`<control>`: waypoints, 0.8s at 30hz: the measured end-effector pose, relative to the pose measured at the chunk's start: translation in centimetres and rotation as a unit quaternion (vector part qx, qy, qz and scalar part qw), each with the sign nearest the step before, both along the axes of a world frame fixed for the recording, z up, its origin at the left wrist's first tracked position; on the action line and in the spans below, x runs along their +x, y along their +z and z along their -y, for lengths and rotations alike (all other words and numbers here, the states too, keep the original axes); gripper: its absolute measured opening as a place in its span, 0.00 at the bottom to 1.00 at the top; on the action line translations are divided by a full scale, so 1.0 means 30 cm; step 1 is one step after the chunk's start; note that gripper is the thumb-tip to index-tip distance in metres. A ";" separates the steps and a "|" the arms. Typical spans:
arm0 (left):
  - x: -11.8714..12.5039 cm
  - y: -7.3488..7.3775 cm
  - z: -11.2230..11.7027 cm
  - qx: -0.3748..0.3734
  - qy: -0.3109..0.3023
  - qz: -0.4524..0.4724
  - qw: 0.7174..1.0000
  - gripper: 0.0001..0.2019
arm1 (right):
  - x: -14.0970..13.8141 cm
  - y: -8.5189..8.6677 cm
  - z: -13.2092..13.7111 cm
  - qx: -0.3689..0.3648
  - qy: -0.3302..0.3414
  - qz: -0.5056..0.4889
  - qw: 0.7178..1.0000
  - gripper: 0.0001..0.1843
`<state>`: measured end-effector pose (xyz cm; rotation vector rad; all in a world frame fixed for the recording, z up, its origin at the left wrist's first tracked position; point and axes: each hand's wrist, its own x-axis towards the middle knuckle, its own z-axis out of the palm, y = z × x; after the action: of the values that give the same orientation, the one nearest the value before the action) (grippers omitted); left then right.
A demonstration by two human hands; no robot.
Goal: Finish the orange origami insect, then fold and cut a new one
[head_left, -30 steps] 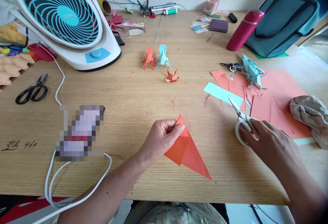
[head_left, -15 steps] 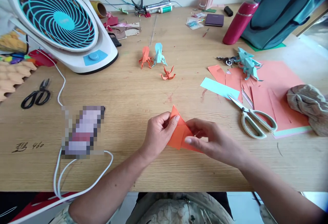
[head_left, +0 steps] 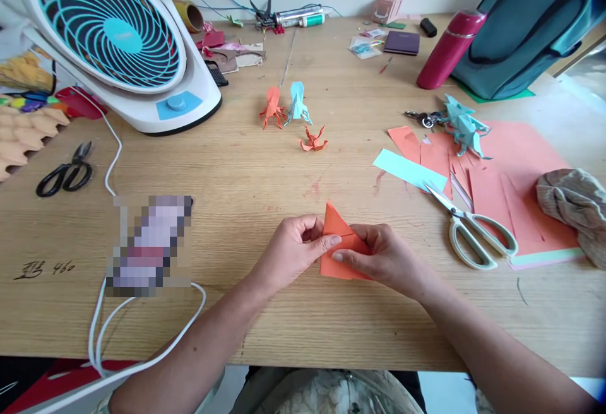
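Observation:
A folded orange paper (head_left: 337, 231) lies on the wooden table (head_left: 293, 313) in front of me. My left hand (head_left: 291, 253) pinches its left side with thumb and fingers. My right hand (head_left: 381, 259) presses and grips its right side, covering much of it. Only the upper point and lower edge of the paper show between my hands. White-handled scissors (head_left: 473, 228) lie apart to the right, on orange paper sheets (head_left: 511, 168).
Three small origami figures (head_left: 293, 111) stand mid-table. A teal origami figure (head_left: 464, 125), keys, a light blue strip (head_left: 409, 170) and a cloth (head_left: 570, 202) sit right. A fan (head_left: 118, 41), black scissors (head_left: 64, 171), a white cable and a blurred item sit left. A red bottle (head_left: 449, 48) and teal bag stand behind.
My right hand let go of the white scissors on the right and came to the orange paper. Both hands now hold the paper, which looks folded smaller.

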<state>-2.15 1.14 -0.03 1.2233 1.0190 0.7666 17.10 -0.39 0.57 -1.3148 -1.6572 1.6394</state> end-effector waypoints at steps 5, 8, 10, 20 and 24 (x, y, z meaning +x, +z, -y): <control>0.009 0.005 0.002 -0.004 0.001 0.022 1.000 0.15 | 0.014 -0.002 0.001 0.014 0.017 0.028 0.999 0.16; 0.008 0.010 -0.001 0.005 0.007 0.019 1.000 0.14 | 0.017 0.001 0.004 0.009 0.035 0.054 0.998 0.16; 0.006 0.012 -0.005 0.008 0.016 0.014 1.000 0.14 | 0.019 0.004 0.005 0.010 0.045 0.067 0.997 0.15; -0.004 0.027 -0.023 -0.021 0.072 0.019 0.997 0.15 | 0.012 0.004 0.018 0.017 0.067 0.097 0.993 0.17; -0.014 0.022 -0.031 -0.026 0.121 0.070 0.990 0.15 | 0.007 0.004 0.021 0.014 0.076 0.096 0.992 0.17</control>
<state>-2.57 2.06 0.62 0.9961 1.0769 0.9942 17.32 -1.00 0.69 -1.4000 -1.9286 1.6086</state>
